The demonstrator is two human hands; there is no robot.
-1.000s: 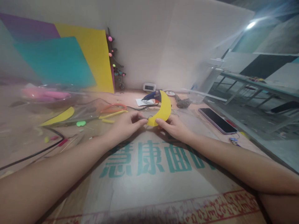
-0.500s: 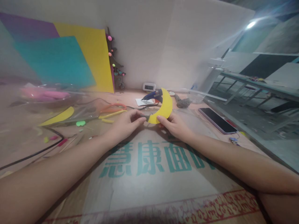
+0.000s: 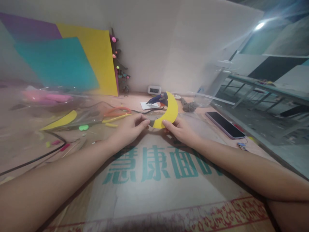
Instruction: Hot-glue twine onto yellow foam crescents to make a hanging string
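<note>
1. Yellow foam, cut as a crescent, is pinched at its lower tip by the right hand, thumb in front and fingers behind; it is held upright above the middle of the bench, just in front of the glue gun.
2. Since a second ago the crescent has been carried slightly rightward and upward, and its lower tip has been drawn clear of the left hand, which had been touching it then.
3. A short dark-grey piece is now seen between the two hands, joined to the crescent's tip. What it is cannot be told; it was not visible a second ago.
4. The left fingers are closed together at the grey piece's near end, thumb against forefinger; whether it is truly gripped or only touched cannot be told.
5. Over the last half second almost nothing has moved: both hands stay in the same place, holding steady.
6. From this it is judged that a joint at the tip is being set or checked rather than a new piece fetched.
7. Scissors and a second yellow offcut lie toward the left edge; a phone lies toward the right edge, all untouched.
</note>
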